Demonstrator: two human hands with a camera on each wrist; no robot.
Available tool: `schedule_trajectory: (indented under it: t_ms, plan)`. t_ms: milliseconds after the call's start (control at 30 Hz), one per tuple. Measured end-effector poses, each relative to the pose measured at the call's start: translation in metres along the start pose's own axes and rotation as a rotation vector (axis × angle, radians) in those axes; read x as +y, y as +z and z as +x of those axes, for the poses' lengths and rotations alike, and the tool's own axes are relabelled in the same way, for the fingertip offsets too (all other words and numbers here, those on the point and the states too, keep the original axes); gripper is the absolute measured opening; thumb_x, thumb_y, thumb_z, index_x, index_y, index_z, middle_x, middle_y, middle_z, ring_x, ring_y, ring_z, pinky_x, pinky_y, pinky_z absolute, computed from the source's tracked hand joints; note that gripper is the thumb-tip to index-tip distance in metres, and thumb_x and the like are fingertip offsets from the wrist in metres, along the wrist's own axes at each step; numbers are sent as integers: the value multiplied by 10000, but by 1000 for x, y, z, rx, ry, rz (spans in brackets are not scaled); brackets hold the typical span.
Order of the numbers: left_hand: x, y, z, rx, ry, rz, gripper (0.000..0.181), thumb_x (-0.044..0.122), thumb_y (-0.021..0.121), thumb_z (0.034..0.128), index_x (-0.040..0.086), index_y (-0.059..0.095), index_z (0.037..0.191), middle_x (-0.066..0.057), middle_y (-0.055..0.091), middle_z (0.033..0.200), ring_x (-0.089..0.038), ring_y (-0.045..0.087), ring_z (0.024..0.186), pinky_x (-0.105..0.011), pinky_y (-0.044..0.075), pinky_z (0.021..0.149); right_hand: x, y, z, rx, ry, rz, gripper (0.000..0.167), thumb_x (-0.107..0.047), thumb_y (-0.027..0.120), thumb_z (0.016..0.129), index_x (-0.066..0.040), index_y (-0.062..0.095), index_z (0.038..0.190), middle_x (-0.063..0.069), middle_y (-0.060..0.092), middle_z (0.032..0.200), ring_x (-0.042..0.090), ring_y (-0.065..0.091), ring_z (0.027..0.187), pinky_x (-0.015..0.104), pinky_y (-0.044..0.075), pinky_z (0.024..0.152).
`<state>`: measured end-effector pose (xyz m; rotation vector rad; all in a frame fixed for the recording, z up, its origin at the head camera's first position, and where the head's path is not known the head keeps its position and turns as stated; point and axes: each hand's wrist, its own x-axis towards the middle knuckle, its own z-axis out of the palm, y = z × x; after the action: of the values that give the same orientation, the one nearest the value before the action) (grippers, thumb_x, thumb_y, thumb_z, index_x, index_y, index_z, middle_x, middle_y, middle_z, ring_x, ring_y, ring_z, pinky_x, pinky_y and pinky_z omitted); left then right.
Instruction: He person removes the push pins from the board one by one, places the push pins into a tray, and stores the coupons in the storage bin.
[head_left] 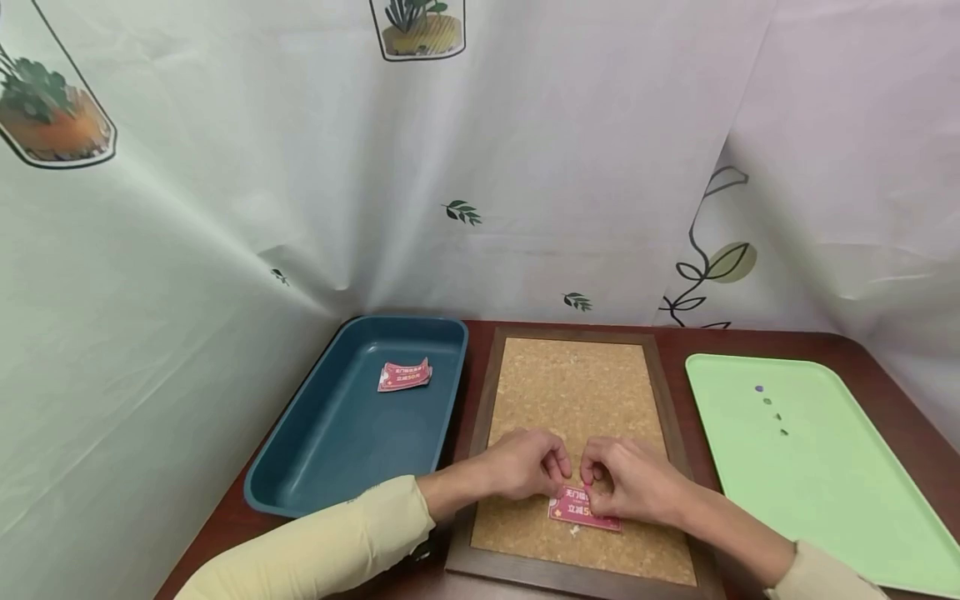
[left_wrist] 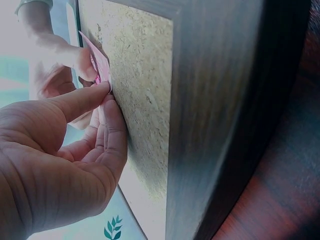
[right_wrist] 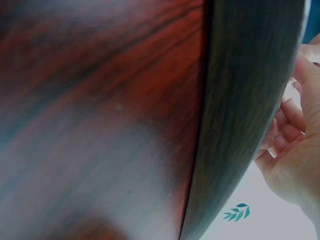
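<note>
A pink coupon [head_left: 567,510] with white and yellow print lies over the lower part of a framed cork board [head_left: 570,400]. At its upper left edge, my left hand [head_left: 531,464] pinches the coupon between thumb and fingers. My right hand [head_left: 636,482] grips its right side, the thumb lying across the print. In the left wrist view, the coupon [left_wrist: 101,64] is bent up from the cork, with both hands at it. The right wrist view shows the right hand [right_wrist: 295,145] partly cut off; the coupon is hidden there.
A blue tray [head_left: 300,467] on the left holds a small stack of pink coupons [head_left: 405,375]. To the right, a light green tray [head_left: 817,500] carries several tiny pins [head_left: 767,402] in a row. A small pale object [head_left: 574,530] sits on the cork just below the coupon.
</note>
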<state>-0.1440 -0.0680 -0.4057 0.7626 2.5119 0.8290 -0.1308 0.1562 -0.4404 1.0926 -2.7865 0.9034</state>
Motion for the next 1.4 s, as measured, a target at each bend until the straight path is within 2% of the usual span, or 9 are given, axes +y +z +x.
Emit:
schedule_trajectory:
  t_ms: [400, 567, 733, 867, 1000, 1267, 1400]
  plan:
    - [1, -1, 0, 5, -3, 3, 221, 61, 895, 840, 174, 708, 875, 146, 656, 703, 13, 577, 646, -195, 458, 650, 1, -1, 0, -11, -1, -1, 303, -98, 820, 702, -256, 597, 831, -167, 512, 764, -45, 434, 645, 189, 370, 527]
    - [0, -1, 1, 3, 7, 7, 223, 64, 899, 838, 175, 709, 876, 151, 658, 699, 18, 578, 644, -194, 455, 652, 2, -4, -1, -25, -20, 61, 301, -54, 806, 730, -245, 623, 873, -160, 531, 782, -23, 473, 684, 200, 412, 578]
    - [0, -1, 1, 1, 7, 9, 229, 61, 904, 833, 172, 709, 882, 140, 667, 704, 16, 582, 647, -199, 461, 657, 5, -9, -2, -58, -75, 131, 270, -63, 829, 810, -243, 697, 961, -158, 592, 848, 10, 518, 748, 215, 456, 637]
    - [1, -1, 1, 0, 6, 7, 231, 62, 907, 833, 169, 708, 883, 134, 667, 706, 13, 583, 649, -201, 462, 661, 10, -11, -2, -88, -98, 212, 232, -39, 818, 891, -243, 748, 978, -140, 632, 889, 21, 533, 758, 216, 479, 640]
    - [1, -2, 1, -4, 3, 8, 233, 64, 908, 834, 168, 706, 886, 134, 662, 709, 11, 581, 653, -203, 461, 663, 14, -12, -2, -95, -118, 252, 218, -22, 798, 926, -234, 786, 977, -102, 682, 920, 31, 559, 781, 231, 508, 657]
    - [2, -2, 2, -11, -9, 7, 235, 65, 906, 837, 173, 703, 887, 133, 658, 713, 4, 578, 653, -208, 459, 657, 16, -11, -2, -75, -146, 274, 187, -33, 809, 923, -218, 819, 951, -69, 720, 944, 43, 572, 798, 237, 506, 657]
    - [1, -2, 2, -13, -9, 10, 235, 67, 904, 838, 175, 701, 886, 138, 657, 712, 8, 577, 653, -205, 459, 655, 16, -8, -2, -58, -139, 273, 208, -19, 812, 902, -226, 809, 923, -101, 705, 927, 35, 558, 766, 227, 497, 636]
